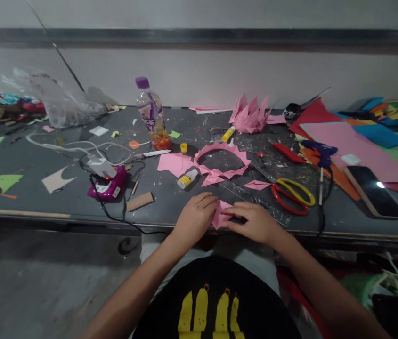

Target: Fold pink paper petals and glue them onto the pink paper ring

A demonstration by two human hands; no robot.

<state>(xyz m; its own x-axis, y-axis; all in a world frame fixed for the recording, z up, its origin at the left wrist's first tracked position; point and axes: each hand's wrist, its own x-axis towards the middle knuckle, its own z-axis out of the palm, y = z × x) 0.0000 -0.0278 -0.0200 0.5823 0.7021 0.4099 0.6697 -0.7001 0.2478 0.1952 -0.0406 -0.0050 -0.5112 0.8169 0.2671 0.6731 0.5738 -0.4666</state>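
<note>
A small piece of folded pink paper (219,217) is held between both hands at the table's front edge. My left hand (198,214) is closed on its left side, fingers bent over it. My right hand (251,220) pinches the other side between thumb and fingers. Just beyond lies a ring of folded pink paper points (246,162). A small glue bottle (187,179) rests on its side left of the ring. Scissors (292,195) with red and yellow handles lie to the right, beside a loose folded pink piece (257,184).
A drink bottle (151,110) stands behind pink sheets (174,164). A purple power strip (114,185) with cables sits left. On the right are a glue gun (319,151), a phone (375,190) and coloured paper (357,146). A pink paper flower (250,115) stands at the back.
</note>
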